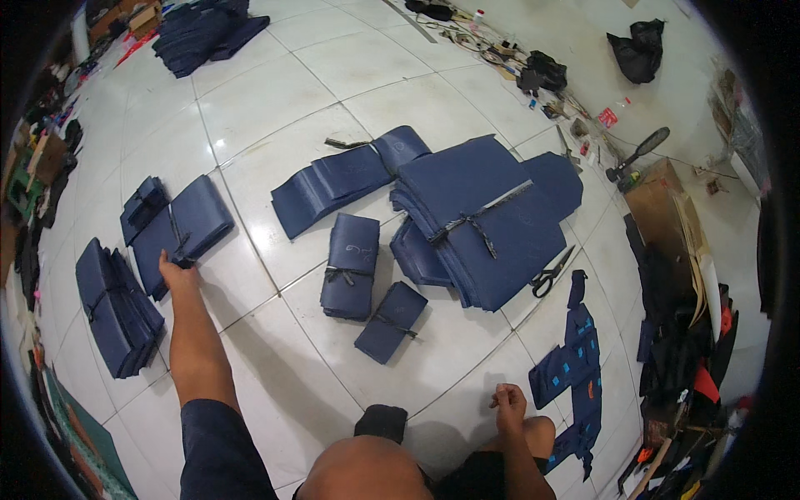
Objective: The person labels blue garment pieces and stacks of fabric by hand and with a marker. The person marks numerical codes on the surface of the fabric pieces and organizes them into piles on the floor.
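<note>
Tiled floor (pixel 275 100): large tied navy fabric stack (pixel 492 225) mid-floor. Tied navy bundle (pixel 187 225) toward floor's left edge; left hand (pixel 177 273) on its tie, grip closure can't tell. Right hand (pixel 508 404) loosely curled, empty, near knee. Scissors (pixel 552 273) beside stack.

Left arm stretched forward, left hand (pixel 177 273) palm down; right hand (pixel 509 404) loosely curled near knee.

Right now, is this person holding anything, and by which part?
The left hand rests on the near edge of a tied navy fabric bundle; a firm grip cannot be told. The right hand looks loosely closed, holding nothing visible.
</note>
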`<action>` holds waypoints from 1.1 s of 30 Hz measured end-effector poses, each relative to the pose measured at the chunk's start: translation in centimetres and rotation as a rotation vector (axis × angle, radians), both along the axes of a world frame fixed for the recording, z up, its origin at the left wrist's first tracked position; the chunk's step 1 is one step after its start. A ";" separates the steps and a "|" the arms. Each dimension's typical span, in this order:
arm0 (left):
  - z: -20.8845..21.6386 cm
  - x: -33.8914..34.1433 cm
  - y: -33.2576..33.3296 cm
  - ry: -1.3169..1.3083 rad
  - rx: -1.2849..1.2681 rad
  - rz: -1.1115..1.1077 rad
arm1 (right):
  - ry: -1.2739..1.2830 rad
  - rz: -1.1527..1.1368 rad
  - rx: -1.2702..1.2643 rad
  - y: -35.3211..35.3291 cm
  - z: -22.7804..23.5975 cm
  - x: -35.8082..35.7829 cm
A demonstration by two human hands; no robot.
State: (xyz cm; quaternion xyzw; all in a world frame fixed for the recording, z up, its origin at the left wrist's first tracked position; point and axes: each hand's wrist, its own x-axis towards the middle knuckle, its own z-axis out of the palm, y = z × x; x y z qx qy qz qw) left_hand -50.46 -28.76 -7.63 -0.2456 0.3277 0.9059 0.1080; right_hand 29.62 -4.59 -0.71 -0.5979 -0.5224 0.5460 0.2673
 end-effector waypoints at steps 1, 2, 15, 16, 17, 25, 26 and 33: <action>-0.2 -0.8 -0.4 -0.001 -0.024 -0.008 | 0.000 -0.003 0.001 0.0 0.2 -0.3; -0.3 -1.5 -0.5 -0.003 -0.047 -0.018 | -0.002 -0.006 0.002 0.0 0.4 -0.6; 0.4 2.6 2.7 -0.158 -0.359 0.238 | -0.024 0.004 0.016 0.1 -0.9 0.6; 1.2 3.0 2.6 -0.194 -0.418 0.272 | 0.015 0.009 0.034 0.2 -1.3 0.6; 1.6 3.2 1.5 -0.171 -0.450 0.261 | 0.039 0.021 0.039 0.2 -1.4 0.1; 3.0 11.1 -3.1 0.168 -0.518 0.095 | 0.022 0.116 0.077 0.6 -0.4 0.1; 3.0 12.8 -3.9 0.149 -0.602 0.012 | 0.043 0.114 0.073 0.5 0.0 0.1; 9.1 23.8 -10.4 0.083 -0.992 -0.268 | -0.036 0.375 0.061 -1.8 2.7 -3.8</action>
